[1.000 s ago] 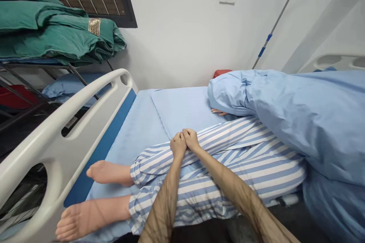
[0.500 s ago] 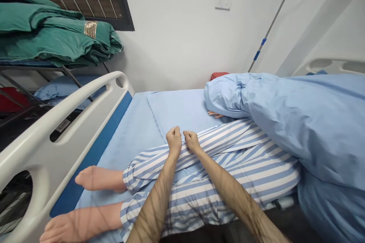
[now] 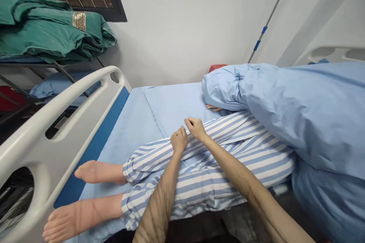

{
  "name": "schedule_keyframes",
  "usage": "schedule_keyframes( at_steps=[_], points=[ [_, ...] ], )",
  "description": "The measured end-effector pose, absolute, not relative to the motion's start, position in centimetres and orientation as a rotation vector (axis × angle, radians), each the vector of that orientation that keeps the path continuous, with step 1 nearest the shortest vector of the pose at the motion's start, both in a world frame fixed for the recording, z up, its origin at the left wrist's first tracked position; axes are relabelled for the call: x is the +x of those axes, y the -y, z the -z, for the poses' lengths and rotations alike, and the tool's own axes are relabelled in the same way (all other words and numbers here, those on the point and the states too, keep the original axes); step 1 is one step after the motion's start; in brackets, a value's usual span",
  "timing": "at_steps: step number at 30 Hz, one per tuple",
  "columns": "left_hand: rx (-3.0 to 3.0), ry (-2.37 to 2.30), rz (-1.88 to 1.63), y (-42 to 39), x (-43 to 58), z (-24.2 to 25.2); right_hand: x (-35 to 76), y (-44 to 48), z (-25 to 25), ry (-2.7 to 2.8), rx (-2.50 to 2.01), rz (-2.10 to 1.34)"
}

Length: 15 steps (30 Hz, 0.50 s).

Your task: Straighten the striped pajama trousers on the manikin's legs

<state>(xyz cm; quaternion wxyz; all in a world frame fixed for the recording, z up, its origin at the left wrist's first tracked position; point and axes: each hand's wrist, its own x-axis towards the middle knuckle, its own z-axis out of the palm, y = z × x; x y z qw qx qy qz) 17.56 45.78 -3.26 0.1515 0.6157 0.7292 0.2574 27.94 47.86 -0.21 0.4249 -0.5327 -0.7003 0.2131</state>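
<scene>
My left hand (image 3: 179, 140) is closed in a fist over the far leg of a mannequin in blue-and-white striped trousers (image 3: 211, 188). Slightly higher and to its right, my right hand (image 3: 196, 128) is curled into a fist too, with a dark hollow between its fingers. Nothing shows in either fist. Whether the fists press on the striped cloth is hard to tell. The mannequin's bare far foot (image 3: 97, 171) and near foot (image 3: 82, 216) point left. A light blue quilt (image 3: 285, 98) covers its upper body, and some fingers (image 3: 213, 108) stick out under the quilt's edge.
A white footboard (image 3: 74, 121) with a blue panel closes the bed's left end. Light blue sheet (image 3: 137, 121) lies behind the legs. Green folded cloth (image 3: 57, 26) sits on a rack at upper left. A drip pole (image 3: 268, 22) stands by the wall near a red object (image 3: 217, 67).
My right fist has risen slightly and shifted right, while my left fist has moved right and a little lower. The whole view has tilted down slightly.
</scene>
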Motion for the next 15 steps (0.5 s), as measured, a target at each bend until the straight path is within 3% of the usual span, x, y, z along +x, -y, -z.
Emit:
schedule_keyframes(
  at_steps=[5,11,15],
  points=[
    [1.618,-2.014,-0.929,-46.5,17.5,2.6,29.4,-48.8,2.8,1.605,-1.492,-0.510],
    [1.460,-1.593,-1.366,-47.9,20.0,0.4,29.7,-49.3,3.7,1.488,-1.432,-0.574],
    [1.517,-1.697,-1.199,-47.6,21.7,1.7,29.7,-49.2,3.9,1.449,-1.384,-0.665]
  ],
)
